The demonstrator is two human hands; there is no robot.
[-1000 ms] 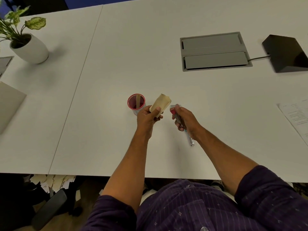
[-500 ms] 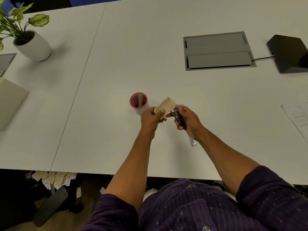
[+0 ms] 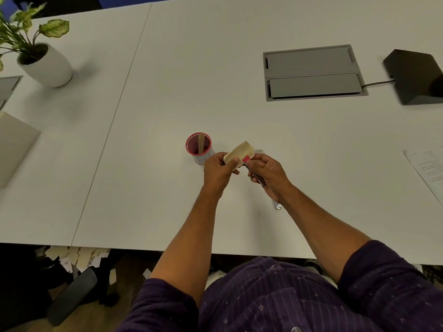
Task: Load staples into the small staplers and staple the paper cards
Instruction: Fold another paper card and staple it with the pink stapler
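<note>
Two hands [image 3: 219, 172] [image 3: 269, 174], one paper card [image 3: 238, 152], one stapler [image 3: 247, 160], one cup [image 3: 199, 147], one potted plant [image 3: 45, 63].

Your tan paper cards [image 3: 238, 152] sit as a small stack, tilted up and away from you, raised above the table [image 3: 311, 152]. Your small stapler [image 3: 247, 161], red at its tip and dark along the body, touches the cards' near right edge.

Person in a dark purple shirt [image 3: 275, 300] with thin pale pinstripes and small star-like motifs, sleeves [image 3: 383, 279] rolled above the elbows, bare forearms, left hand [image 3: 219, 171] and right hand [image 3: 271, 176] bare, no rings or watch visible
</note>
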